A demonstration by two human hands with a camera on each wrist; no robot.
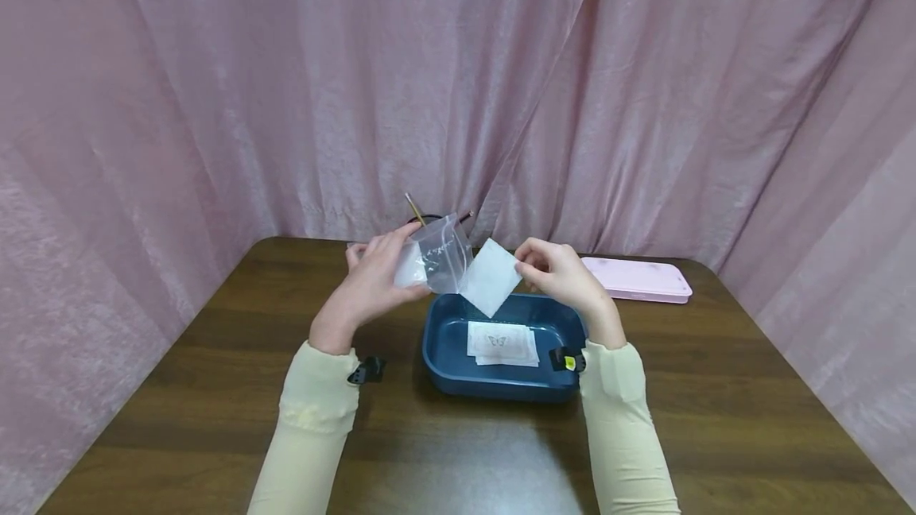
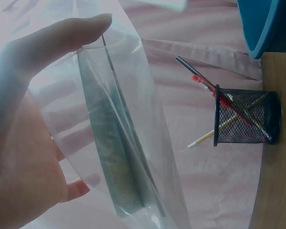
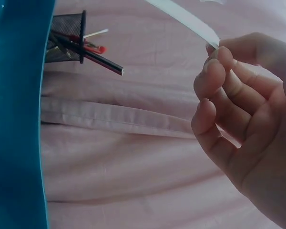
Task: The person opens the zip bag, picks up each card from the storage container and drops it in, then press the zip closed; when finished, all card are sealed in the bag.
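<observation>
Nearest sits the blue tray (image 1: 438, 356) with printed sheets (image 1: 502, 342). Above it, the right hand (image 1: 561, 275) pinches a white square sheet (image 1: 490, 276) by its corner, beside the clear zip bag (image 1: 445, 254) gripped in the left hand (image 1: 372, 280) — apparently with something white inside. Farther off — a pink case (image 1: 637, 278).

Glossy clear plastic bag (image 1: 445, 254), matt white paper (image 1: 490, 276), wood-grain table (image 1: 716, 388).

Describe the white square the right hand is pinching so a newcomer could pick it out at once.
Start at the blue tray in the middle of the brown table. Just above its far rim, the right hand pinches one corner of a plain white square sheet, tilted like a diamond beside the clear zip bag. Unlike the printed sheets lying in the tray, it is blank and in the air.
</observation>
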